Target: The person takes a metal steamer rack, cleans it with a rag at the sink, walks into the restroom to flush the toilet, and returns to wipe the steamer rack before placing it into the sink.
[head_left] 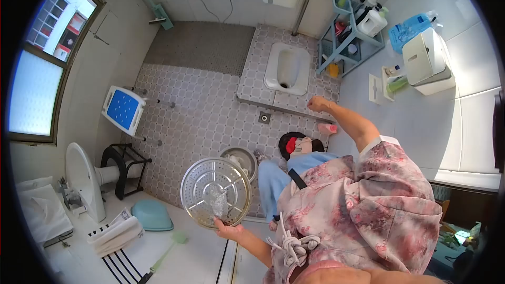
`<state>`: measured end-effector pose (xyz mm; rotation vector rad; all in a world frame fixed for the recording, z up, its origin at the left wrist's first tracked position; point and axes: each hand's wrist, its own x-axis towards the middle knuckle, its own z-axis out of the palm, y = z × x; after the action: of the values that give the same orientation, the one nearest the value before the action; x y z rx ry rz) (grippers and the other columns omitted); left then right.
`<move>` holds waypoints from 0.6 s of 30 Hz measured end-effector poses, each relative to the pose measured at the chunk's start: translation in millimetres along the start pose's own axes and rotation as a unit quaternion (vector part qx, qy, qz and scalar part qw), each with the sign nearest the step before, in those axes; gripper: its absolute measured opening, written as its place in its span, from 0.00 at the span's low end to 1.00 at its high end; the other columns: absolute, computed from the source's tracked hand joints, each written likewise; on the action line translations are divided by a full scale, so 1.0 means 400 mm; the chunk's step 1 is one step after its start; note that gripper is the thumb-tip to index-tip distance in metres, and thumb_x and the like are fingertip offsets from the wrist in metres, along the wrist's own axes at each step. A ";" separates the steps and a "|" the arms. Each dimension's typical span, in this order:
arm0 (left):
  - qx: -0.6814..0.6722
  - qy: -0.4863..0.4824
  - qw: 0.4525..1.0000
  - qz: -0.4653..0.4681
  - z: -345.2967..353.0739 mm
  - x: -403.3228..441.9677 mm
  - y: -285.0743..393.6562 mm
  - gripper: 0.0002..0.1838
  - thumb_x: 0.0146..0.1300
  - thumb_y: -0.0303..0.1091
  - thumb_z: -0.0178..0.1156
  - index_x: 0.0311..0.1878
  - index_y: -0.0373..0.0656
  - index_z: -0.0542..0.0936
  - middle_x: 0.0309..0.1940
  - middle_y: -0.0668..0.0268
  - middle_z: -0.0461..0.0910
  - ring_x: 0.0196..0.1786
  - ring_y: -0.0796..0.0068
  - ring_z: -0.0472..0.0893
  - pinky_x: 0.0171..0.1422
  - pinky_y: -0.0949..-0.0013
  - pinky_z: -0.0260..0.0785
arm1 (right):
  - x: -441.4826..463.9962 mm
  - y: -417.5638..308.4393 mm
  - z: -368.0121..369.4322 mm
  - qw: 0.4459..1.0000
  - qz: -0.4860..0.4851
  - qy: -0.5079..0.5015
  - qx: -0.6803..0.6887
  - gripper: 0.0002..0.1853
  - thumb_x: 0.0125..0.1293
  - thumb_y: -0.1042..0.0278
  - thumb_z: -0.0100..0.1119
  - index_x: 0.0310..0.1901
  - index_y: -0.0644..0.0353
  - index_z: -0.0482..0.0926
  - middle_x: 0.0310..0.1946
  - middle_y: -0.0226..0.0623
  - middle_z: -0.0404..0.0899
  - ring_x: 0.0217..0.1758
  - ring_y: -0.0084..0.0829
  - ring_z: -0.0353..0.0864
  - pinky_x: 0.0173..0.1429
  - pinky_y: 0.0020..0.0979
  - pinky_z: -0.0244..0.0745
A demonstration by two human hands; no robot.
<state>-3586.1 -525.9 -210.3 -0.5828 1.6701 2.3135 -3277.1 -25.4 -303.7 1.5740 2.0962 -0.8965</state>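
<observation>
Probably light and stiff, slick if wet, the perforated metal disc (208, 188) suits a grip at its rim. Left fingers (219, 223) are closed on that rim, above the tiled floor's (205, 105) near edge; right fingers (312, 105) curl inward, apparently empty.

The round tray (213, 179) looks like glossy, perforated metal. The floor tiles (200, 100) look matt, the squat toilet (286, 67) smooth, glossy ceramic; the stool seat (124, 108) is smooth plastic and the floral garment (363, 210) matt cloth.
</observation>
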 end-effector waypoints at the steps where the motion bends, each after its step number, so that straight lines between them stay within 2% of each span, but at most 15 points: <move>1: -0.004 0.000 1.000 -0.016 0.037 0.023 0.030 0.25 0.62 0.31 0.63 0.59 0.24 0.73 0.56 0.49 0.77 0.54 0.59 0.79 0.61 0.56 0.73 | 0.045 0.007 0.001 0.999 -0.025 0.013 -0.015 0.16 0.56 0.59 0.58 0.41 0.56 0.87 0.36 0.45 0.87 0.40 0.44 0.86 0.48 0.39 0.80; 5: -0.001 -0.033 0.999 -0.038 0.131 0.171 0.039 0.26 0.62 0.32 0.64 0.58 0.23 0.73 0.56 0.49 0.77 0.54 0.59 0.79 0.61 0.56 0.73 | 0.170 -0.043 -0.083 0.982 -0.140 0.125 -0.035 0.16 0.57 0.57 0.57 0.39 0.58 0.87 0.32 0.47 0.86 0.36 0.46 0.85 0.45 0.40 0.79; 6: 0.009 -0.045 0.999 -0.027 0.164 0.203 0.042 0.27 0.62 0.32 0.65 0.59 0.23 0.71 0.57 0.49 0.77 0.54 0.58 0.80 0.60 0.55 0.74 | 0.155 -0.100 -0.140 0.992 -0.075 0.088 -0.041 0.18 0.60 0.55 0.56 0.45 0.57 0.86 0.38 0.47 0.86 0.43 0.46 0.85 0.51 0.43 0.78; 10: 0.062 -0.060 0.996 -0.024 0.287 0.274 0.055 0.30 0.61 0.32 0.66 0.60 0.21 0.69 0.57 0.47 0.75 0.53 0.58 0.79 0.60 0.54 0.74 | 0.148 -0.152 -0.310 0.984 -0.035 0.145 0.097 0.20 0.63 0.52 0.56 0.45 0.61 0.85 0.33 0.46 0.86 0.33 0.42 0.85 0.42 0.40 0.78; 12: 0.078 -0.046 0.995 -0.044 0.366 0.280 0.067 0.31 0.61 0.32 0.66 0.61 0.20 0.68 0.58 0.45 0.75 0.53 0.58 0.79 0.60 0.53 0.74 | 0.170 -0.180 -0.428 0.972 0.017 0.165 0.168 0.22 0.65 0.50 0.56 0.47 0.61 0.84 0.31 0.43 0.85 0.30 0.37 0.84 0.40 0.38 0.78; 16: 0.080 -0.062 0.995 -0.015 0.488 0.301 0.030 0.29 0.61 0.32 0.66 0.58 0.19 0.71 0.55 0.45 0.76 0.51 0.57 0.80 0.58 0.54 0.75 | 0.282 -0.116 -0.584 0.920 0.092 0.200 0.325 0.24 0.66 0.47 0.57 0.50 0.60 0.84 0.29 0.40 0.83 0.27 0.29 0.81 0.36 0.35 0.78; 18: 0.099 -0.038 0.994 -0.039 0.521 0.317 0.020 0.26 0.62 0.33 0.65 0.56 0.20 0.73 0.54 0.46 0.77 0.51 0.57 0.80 0.57 0.54 0.75 | 0.341 -0.131 -0.677 0.901 0.070 0.253 0.345 0.24 0.65 0.47 0.59 0.49 0.59 0.84 0.29 0.40 0.84 0.26 0.29 0.81 0.36 0.35 0.78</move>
<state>-3741.0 -337.5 -203.3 -0.5012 1.7807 2.0594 -3347.0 246.5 -178.0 2.5149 2.0428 -1.3998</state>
